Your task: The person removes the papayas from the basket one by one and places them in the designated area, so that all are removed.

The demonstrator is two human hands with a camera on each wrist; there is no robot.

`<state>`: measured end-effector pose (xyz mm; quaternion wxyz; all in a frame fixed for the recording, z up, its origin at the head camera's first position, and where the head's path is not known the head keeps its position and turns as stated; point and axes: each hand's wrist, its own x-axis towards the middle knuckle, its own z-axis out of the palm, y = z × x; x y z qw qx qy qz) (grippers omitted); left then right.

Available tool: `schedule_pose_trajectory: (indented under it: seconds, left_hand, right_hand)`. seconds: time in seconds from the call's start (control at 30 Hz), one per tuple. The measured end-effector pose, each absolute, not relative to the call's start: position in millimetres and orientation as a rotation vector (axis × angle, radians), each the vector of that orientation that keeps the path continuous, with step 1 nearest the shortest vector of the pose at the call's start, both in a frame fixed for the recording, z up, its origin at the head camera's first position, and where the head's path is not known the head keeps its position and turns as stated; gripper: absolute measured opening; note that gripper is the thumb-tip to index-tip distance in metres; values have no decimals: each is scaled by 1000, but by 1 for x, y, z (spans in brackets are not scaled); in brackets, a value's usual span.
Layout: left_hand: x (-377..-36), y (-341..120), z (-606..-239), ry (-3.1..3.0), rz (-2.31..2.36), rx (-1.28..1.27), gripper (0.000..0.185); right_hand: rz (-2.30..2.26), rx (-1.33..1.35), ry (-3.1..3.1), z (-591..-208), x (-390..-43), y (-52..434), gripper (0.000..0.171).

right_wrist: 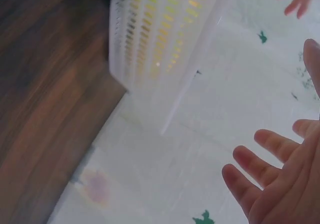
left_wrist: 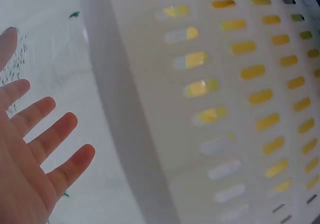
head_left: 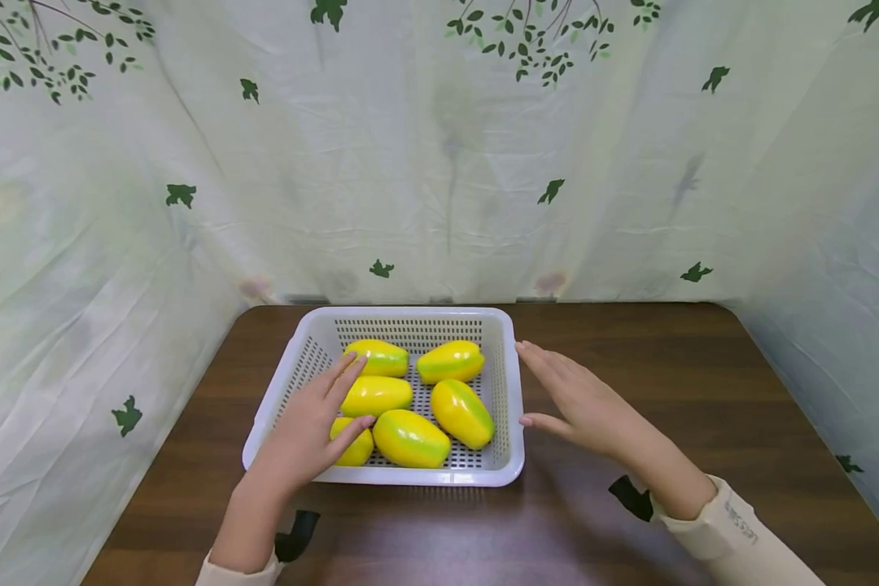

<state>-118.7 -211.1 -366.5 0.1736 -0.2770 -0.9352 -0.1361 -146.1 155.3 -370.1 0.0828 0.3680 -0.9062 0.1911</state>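
**Both hands spread at a basket of yellow-green fruit**

In the head view my left hand point(head_left: 315, 431) is reaching in over the lower left part of the white slotted basket point(head_left: 509, 391), which is sitting at the centre of the frame on the dark wooden table point(head_left: 666, 374). The fingers are lying straight and relaxed, gripping nothing; they are stretching above the left-hand fruits, and I cannot tell whether they are touching them. The left wrist view is showing the same hand point(left_wrist: 30, 154) in the lower left of its frame, palm flat and fingers fanned, with the basket wall point(left_wrist: 165, 114) filling the right side, yellow showing through its slots.

Six yellow-green fruits are lying in the basket. On the left, one point(head_left: 377, 356) is sitting at the back, one point(head_left: 377, 395) in the middle and one point(head_left: 355, 448) at the front, partly under my thumb. To their right, one point(head_left: 450, 361) is lying at the back, one point(head_left: 461, 413) is slanting beside the right wall, and one point(head_left: 410, 438) is resting at the front.

Right of the basket, my right hand point(head_left: 582, 403) is hovering just beside the outer wall, fingers extended and loose, holding nothing; whether the fingertips are touching the rim I cannot tell. In the right wrist view that hand point(right_wrist: 280, 179) is occupying the lower right corner, fingers splayed, with the basket point(right_wrist: 150, 39) blurred at upper centre and the table point(right_wrist: 45, 84) along the left.

A pale curtain with green leaf prints point(head_left: 425, 163) is hanging behind and beside the table.
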Motion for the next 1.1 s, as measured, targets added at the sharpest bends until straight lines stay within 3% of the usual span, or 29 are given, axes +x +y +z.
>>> schedule_pose_trajectory:
  seconds: [0.33,0.87,1.1]
  left_hand:
    - [-112,-242,-376,-2663,-486,-484,71]
    - [-103,-265,-401,-2677,-770,289,53]
    - [-104,-268,-412,-2638,-985,459,48]
  right_hand:
    - [772,1089,-2761,-373,-150,127,83]
    - [1031,1065,-2827,-395,-160,87,81]
    - [1067,1020,-2877,-400,-169,69,82]
